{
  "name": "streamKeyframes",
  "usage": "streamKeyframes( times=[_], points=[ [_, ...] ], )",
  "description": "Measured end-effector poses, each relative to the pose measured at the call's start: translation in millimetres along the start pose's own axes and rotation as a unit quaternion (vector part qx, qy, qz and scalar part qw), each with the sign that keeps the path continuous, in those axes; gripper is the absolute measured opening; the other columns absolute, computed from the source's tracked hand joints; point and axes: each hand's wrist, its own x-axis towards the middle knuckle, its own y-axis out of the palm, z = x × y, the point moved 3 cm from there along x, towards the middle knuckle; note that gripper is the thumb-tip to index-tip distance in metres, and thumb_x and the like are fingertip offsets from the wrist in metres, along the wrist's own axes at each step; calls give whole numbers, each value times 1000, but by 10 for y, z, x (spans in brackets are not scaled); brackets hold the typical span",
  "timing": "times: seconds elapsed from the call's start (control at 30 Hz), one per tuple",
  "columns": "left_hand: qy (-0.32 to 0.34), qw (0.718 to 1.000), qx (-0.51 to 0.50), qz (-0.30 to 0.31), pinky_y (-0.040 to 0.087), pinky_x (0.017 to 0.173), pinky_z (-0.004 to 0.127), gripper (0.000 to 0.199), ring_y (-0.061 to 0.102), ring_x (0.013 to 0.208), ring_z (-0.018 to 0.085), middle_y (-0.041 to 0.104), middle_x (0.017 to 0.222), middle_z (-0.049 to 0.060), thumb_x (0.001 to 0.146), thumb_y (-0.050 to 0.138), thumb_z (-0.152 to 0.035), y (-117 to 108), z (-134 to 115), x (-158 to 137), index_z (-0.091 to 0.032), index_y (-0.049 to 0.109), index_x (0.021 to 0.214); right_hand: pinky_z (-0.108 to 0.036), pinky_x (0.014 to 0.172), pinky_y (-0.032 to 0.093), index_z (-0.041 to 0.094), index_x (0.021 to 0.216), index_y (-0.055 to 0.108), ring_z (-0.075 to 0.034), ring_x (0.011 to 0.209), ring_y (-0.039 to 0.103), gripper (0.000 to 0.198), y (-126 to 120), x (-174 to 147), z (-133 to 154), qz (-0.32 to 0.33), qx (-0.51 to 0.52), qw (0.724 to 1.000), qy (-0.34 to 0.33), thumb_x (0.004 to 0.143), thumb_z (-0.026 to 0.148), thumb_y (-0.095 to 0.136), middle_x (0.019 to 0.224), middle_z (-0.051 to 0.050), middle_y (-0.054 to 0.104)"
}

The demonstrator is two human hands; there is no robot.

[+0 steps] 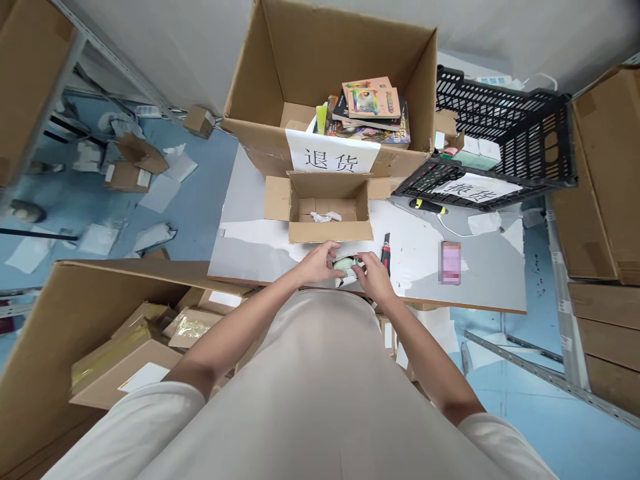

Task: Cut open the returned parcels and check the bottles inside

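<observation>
At the near edge of the table, my left hand (319, 264) and my right hand (374, 277) close in from both sides on a small open white box (346, 282). A pale green rounded object (344, 265) shows inside it; its exact kind is not clear. My left fingers and thumb curl at the box's left side. The right thumb and fingers pinch at its right side, partly covering the edge. Just right of that hand lies a red and black utility knife (386, 253). Beyond my hands stands an open small cardboard box (330, 232) with crumpled white paper (326, 217) in it.
A large carton (260, 143) with books (373, 103) stands at the back. Beside it are a black plastic crate (530, 133), a yellow and black tool (427, 207) and a pink phone-like item (451, 263). A big carton of parcels (125, 267) sits at lower left.
</observation>
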Motion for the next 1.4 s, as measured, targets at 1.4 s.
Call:
streamKeyframes(
  times=[1.4],
  points=[
    [99, 988, -36, -115, 55, 78, 32, 34, 57, 86, 14, 57, 106, 7, 76, 66, -29, 233, 104, -230, -20, 59, 108, -47, 97, 45, 22, 104, 59, -25, 121, 49, 18, 93, -10, -69, -11, 87, 991, -97, 87, 28, 54, 125, -13, 52]
  ],
)
